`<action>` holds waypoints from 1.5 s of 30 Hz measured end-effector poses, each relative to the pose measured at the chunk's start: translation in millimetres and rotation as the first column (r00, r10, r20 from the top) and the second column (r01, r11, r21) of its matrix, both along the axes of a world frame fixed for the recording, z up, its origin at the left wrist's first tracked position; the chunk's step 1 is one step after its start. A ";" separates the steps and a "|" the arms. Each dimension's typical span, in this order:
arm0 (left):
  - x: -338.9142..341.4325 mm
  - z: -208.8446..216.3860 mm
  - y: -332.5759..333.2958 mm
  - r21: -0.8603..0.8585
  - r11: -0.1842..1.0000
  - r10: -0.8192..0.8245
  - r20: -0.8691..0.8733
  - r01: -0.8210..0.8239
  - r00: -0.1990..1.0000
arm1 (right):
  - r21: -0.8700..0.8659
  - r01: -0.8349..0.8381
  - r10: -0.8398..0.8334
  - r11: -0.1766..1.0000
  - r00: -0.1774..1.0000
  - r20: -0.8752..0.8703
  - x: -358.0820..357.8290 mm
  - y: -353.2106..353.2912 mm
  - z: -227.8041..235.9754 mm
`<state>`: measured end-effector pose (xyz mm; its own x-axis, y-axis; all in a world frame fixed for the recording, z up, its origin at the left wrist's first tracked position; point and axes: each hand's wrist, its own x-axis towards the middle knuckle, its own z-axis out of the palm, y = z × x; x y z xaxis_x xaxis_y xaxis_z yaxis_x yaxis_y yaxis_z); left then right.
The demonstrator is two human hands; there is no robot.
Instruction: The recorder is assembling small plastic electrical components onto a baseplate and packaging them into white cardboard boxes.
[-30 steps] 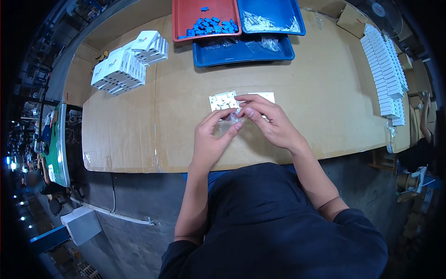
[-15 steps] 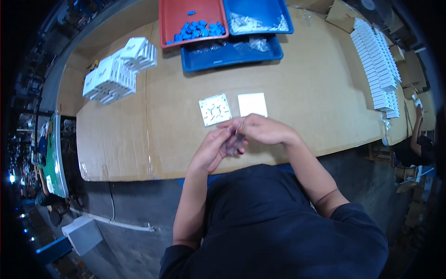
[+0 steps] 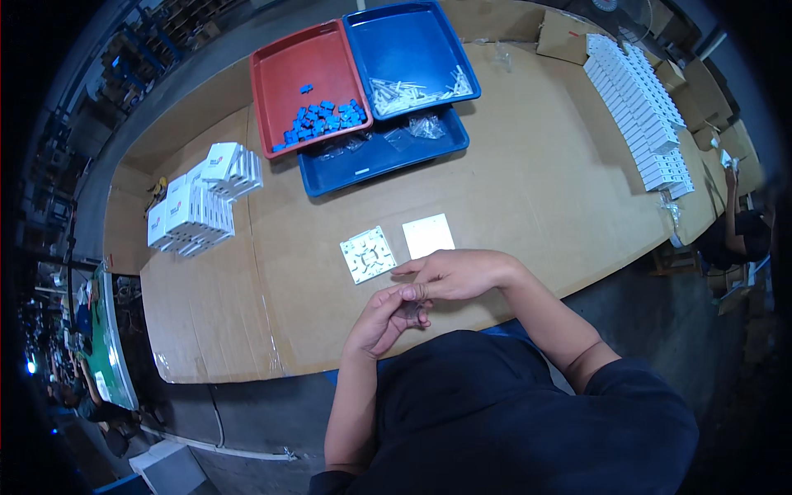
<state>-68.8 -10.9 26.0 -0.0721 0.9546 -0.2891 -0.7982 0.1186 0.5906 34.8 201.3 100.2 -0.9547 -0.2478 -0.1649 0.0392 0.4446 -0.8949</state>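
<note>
My left hand (image 3: 381, 323) and my right hand (image 3: 466, 274) meet over the front edge of the table. The left fingers are curled upward, and the right hand lies over them with thumb and fingers closed. Something small and see-through seems to be between them, but the fingers mostly hide it. Just beyond my hands lies a square white plastic plate (image 3: 368, 255) with slots and clips facing up. To its right is a plain white square plate (image 3: 429, 236), close to my right hand's knuckles.
A red tray (image 3: 307, 62) of small blue parts and a blue tray (image 3: 404, 49) of white plugs overlap a lower blue tray (image 3: 388, 169) with clear bags. White boxes (image 3: 194, 206) are stacked left, more white boxes (image 3: 639, 115) right. Other people work at both sides.
The whole view has tilted, so the table and trays appear lower and show more. My hands stay together, and the clear thing between them shows less now.
</note>
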 end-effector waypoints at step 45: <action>-6.2 -33.7 27.3 0.084 0.988 0.073 0.475 -0.128 0.877 | -0.489 0.709 -0.829 0.508 0.556 -0.056 -66.6 220.2 50.8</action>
